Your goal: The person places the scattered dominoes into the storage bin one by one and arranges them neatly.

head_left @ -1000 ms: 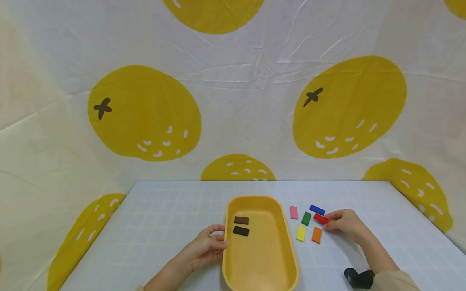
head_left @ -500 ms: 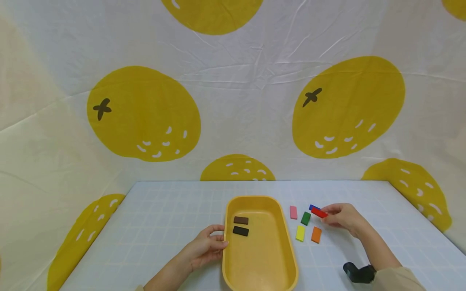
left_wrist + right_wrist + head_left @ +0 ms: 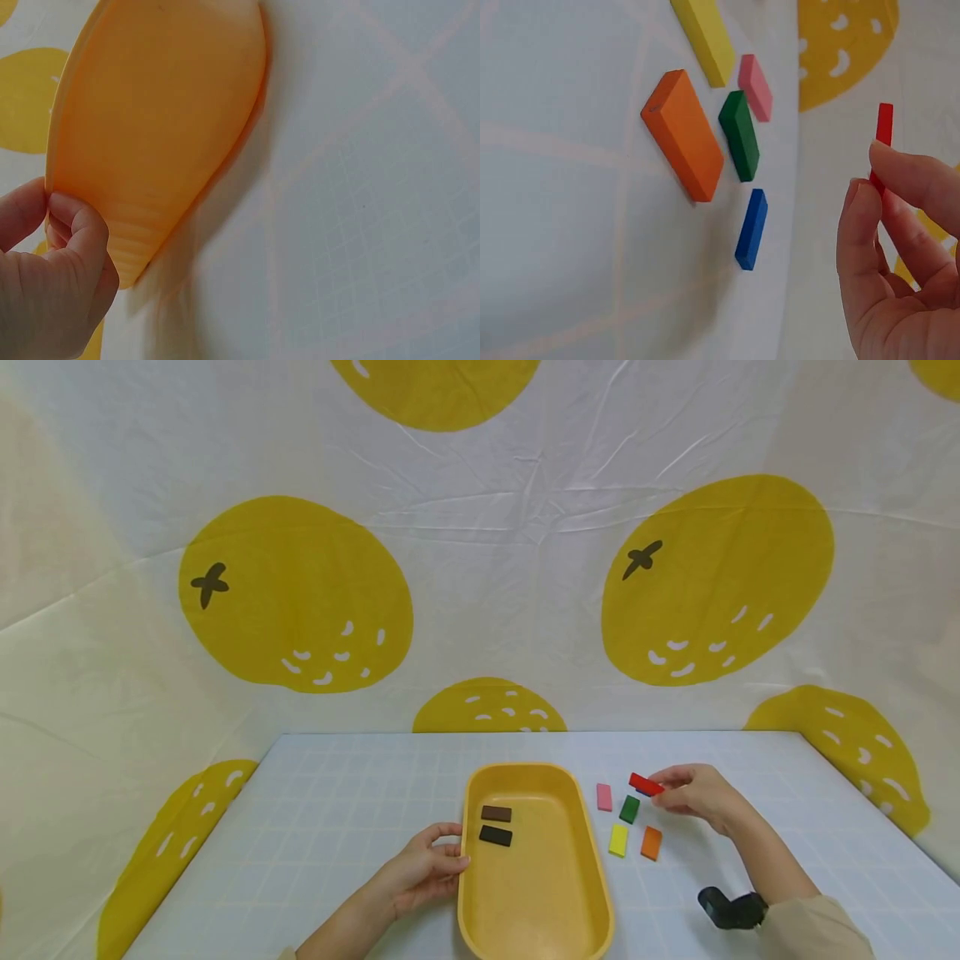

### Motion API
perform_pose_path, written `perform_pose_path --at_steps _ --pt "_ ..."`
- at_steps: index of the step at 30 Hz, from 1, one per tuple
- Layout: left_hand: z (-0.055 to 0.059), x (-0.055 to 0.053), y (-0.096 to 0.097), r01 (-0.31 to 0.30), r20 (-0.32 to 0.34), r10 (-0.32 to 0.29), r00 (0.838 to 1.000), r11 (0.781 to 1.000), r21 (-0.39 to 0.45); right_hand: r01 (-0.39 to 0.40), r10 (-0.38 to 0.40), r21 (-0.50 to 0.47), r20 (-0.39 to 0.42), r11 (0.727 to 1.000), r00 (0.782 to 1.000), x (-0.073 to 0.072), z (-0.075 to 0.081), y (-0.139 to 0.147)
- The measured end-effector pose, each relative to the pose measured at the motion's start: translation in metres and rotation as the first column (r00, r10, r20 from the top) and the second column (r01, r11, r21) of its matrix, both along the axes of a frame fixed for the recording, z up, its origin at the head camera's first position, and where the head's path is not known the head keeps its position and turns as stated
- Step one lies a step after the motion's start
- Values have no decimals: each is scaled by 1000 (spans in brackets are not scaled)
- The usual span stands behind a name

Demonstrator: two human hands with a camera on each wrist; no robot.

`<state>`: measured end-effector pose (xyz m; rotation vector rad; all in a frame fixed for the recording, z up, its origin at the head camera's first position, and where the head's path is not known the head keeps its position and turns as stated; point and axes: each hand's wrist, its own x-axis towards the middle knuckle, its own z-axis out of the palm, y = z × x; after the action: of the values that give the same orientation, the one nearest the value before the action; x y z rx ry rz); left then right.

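My right hand (image 3: 697, 793) pinches a red block (image 3: 646, 784) between thumb and fingers, raised off the table; in the head view it overlaps the blue block (image 3: 751, 229). Below it lie a green block (image 3: 629, 809), a pink block (image 3: 604, 797), a yellow block (image 3: 618, 841) and an orange block (image 3: 651, 843). My left hand (image 3: 427, 868) grips the left rim of a yellow tray (image 3: 536, 893), thumb over the edge, as the left wrist view also shows. Inside the tray, a brown block (image 3: 497, 813) lies behind a black block (image 3: 496, 836).
A white grid-patterned table (image 3: 337, 810) spreads around the tray. Behind it hangs a pale cloth (image 3: 510, 593) printed with large yellow fruit. A black wrist device (image 3: 731, 910) sits by the right sleeve (image 3: 813, 931).
My right hand has lifted the red block off the table and carried it back and slightly left, over the blue block. The left hand and tray stay put.
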<state>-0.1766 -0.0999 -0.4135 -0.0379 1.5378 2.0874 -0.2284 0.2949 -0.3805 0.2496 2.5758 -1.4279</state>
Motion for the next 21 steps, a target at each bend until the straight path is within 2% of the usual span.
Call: perform_pose_path --at_steps 21 --pt "-1 0 0 -7 -12 7 1000 1000 -14 -43 44 10 -52 999 998 -11 21 -38"
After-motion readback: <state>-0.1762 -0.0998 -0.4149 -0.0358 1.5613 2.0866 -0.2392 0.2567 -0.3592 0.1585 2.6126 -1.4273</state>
